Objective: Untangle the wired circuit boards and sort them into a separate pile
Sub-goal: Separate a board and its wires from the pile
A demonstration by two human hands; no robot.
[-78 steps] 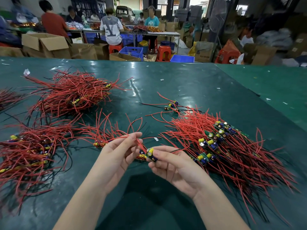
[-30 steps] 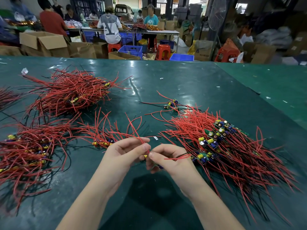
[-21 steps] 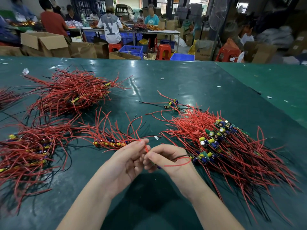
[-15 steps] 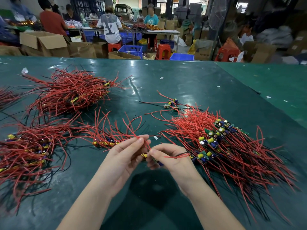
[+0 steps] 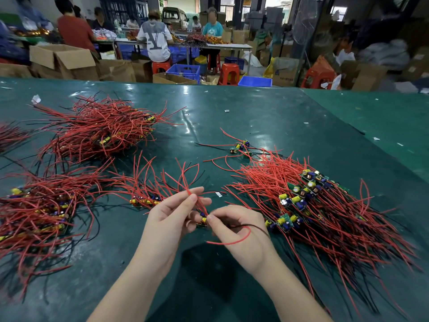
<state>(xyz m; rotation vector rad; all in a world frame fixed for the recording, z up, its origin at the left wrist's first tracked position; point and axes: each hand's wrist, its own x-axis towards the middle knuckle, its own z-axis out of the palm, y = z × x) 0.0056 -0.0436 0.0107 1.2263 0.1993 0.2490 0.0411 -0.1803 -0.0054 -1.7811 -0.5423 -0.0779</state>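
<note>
Left hand [image 5: 171, 217]: raised just above the table, thumb and forefinger pinching a few red wires [image 5: 192, 182] that fan upward from the grip; the other fingers curl loosely beneath.

Right hand [image 5: 236, 231]: touching fingertips with the left, thumb and forefinger pinching at a small circuit board [image 5: 203, 220] held between the two hands (only a yellow and a blue component show past the fingers). One red wire [image 5: 232, 242] loops across the back of this hand, and a black wire [image 5: 253, 227] runs off toward the right-hand pile.

Small cluster [image 5: 148, 194]: wired boards lying just behind the left hand, red leads splayed up and back.

Right pile [image 5: 308, 205]: a large heap just beside the right hand, green boards with yellow and blue components stacked along its top, red and black leads streaming toward the near right.

Stray boards [image 5: 240, 147]: two or three, apart from the heap, at its far edge.

Left piles: one at near left [image 5: 39, 210], one farther back [image 5: 102, 129], both mostly red wire.

Table [image 5: 255, 117]: dark green glossy covering, a few white scraps [image 5: 36, 98] on it.

Background: seated workers at a far table; one grey shirt [image 5: 154, 40] bears a large mark reading roughly "LV" or "Y". Cardboard boxes [image 5: 62, 59], blue crates [image 5: 184, 70], red stools [image 5: 229, 73]. Print on a far carton is too small to read.
</note>
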